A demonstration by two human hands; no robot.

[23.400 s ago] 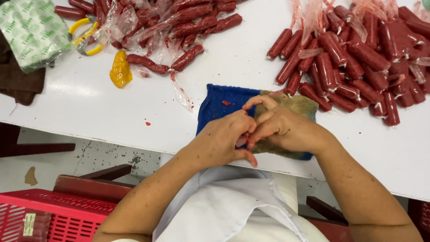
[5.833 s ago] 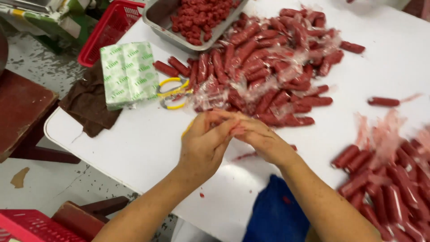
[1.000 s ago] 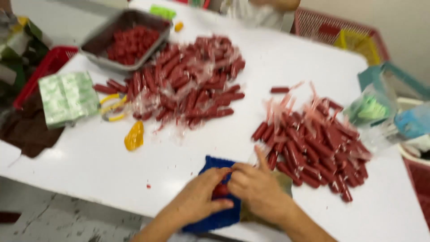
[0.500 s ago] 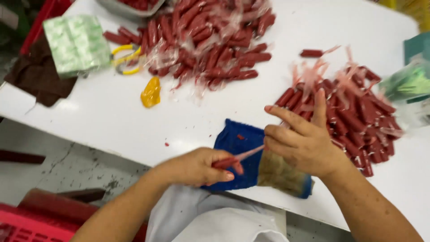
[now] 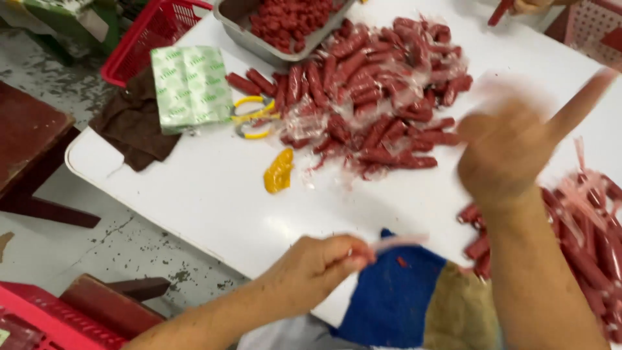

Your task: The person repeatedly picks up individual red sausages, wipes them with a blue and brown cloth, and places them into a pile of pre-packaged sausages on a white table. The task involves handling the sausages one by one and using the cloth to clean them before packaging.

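Observation:
My left hand (image 5: 321,262) sits at the near table edge, pinching a thin pale plastic strip (image 5: 398,243) that sticks out to the right over a blue cloth (image 5: 389,298). My right hand (image 5: 512,146) is raised above the table and motion-blurred, with one finger stretched up and right; whether it holds anything is unclear. A large heap of red sausages in clear wrappers (image 5: 382,84) lies beyond the hands. A second heap of sausages (image 5: 596,227) lies to the right, partly hidden by my right forearm.
A metal tray (image 5: 236,19) of red sausage pieces stands at the back. Yellow-handled scissors (image 5: 253,116), a yellow scrap (image 5: 278,172), a green-and-white packet (image 5: 191,84) and a brown cloth (image 5: 129,129) lie left. An olive cloth (image 5: 460,311) lies beside the blue one. Another person's hand (image 5: 531,5) shows at top right.
My right hand has left the sausage at the blue cloth and swung up over the table. My left hand now holds only a thin strip. The view has tilted left.

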